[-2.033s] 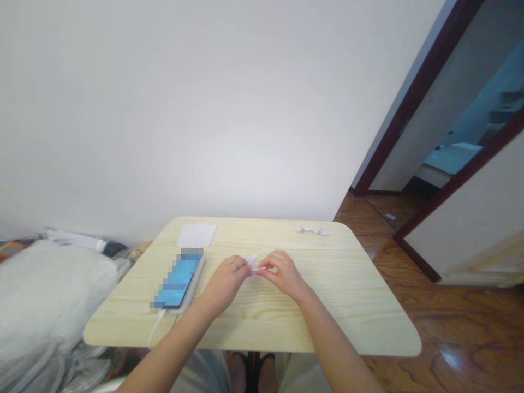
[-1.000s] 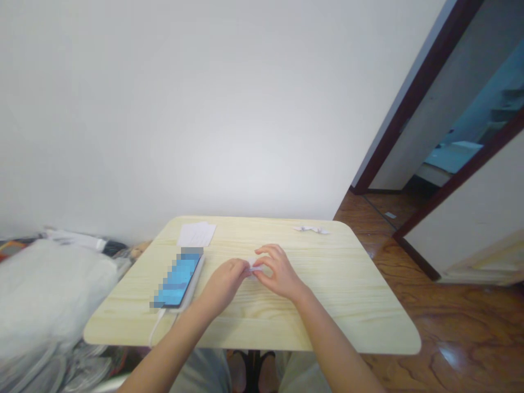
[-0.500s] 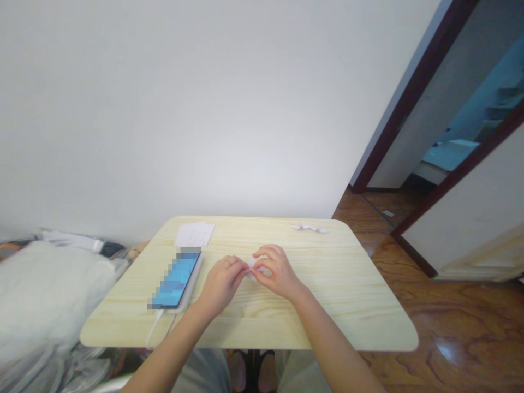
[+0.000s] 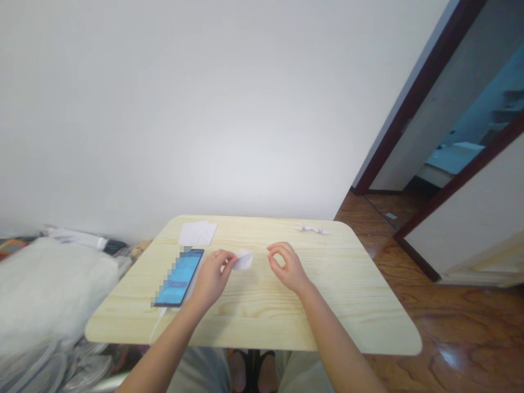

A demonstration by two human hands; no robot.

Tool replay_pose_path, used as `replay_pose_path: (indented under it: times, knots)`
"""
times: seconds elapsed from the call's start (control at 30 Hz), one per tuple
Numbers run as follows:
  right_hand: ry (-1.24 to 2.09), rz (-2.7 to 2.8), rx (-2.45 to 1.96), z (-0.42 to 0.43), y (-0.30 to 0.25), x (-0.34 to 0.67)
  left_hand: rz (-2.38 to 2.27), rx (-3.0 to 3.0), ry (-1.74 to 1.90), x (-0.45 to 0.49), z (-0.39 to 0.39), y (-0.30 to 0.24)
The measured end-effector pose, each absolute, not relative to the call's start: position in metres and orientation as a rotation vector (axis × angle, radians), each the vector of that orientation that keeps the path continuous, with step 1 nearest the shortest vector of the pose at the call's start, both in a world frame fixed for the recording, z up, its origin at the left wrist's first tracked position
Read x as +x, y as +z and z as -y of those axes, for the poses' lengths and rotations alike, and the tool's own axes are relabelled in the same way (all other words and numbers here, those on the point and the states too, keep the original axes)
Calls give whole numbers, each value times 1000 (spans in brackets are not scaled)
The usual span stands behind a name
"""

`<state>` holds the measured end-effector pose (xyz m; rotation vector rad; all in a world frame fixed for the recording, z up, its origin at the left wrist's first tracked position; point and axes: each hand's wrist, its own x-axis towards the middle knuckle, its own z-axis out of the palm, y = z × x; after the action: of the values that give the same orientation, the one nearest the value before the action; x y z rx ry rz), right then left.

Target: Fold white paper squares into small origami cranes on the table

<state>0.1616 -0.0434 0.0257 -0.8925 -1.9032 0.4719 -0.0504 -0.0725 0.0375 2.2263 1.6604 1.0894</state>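
Note:
A small piece of folded white paper [image 4: 244,260] is pinched at its left edge between the thumb and fingers of my left hand [image 4: 213,274]. The paper is held above the middle of the table and looks slightly blurred. To its right, apart from it, my right hand [image 4: 289,267] holds nothing. Its thumb and index finger curve toward each other with a small gap at the tips. Two small folded white paper pieces [image 4: 311,229] lie end to end near the table's back right. White paper sheets [image 4: 198,233] are at the back left.
A phone [image 4: 180,278] with a lit blue screen rests on a white object left of my left hand, with a white cable [image 4: 157,325] running off the front edge. The pale wooden table [image 4: 347,305] backs onto a white wall. A white bag-like bundle [image 4: 57,289] lies left.
Both hands were together, pinching the paper between them. Now the right hand has let go and drawn right, while the left has moved left with the paper, which shows more fully.

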Motion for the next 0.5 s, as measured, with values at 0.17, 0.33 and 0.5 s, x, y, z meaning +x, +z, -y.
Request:
replay_pose_path:
  times: [0.17,0.33,0.5]
  knots:
    - [592,2027,-833,51,24,146,-1599,1933,1135,-47,73,34]
    - [798,1936,-961,51,16,136,-1510,1698,1207,-35,70,28]
    - [1281,1666,-878,44,6,136,-1465,1643,1352,-32,66,18]
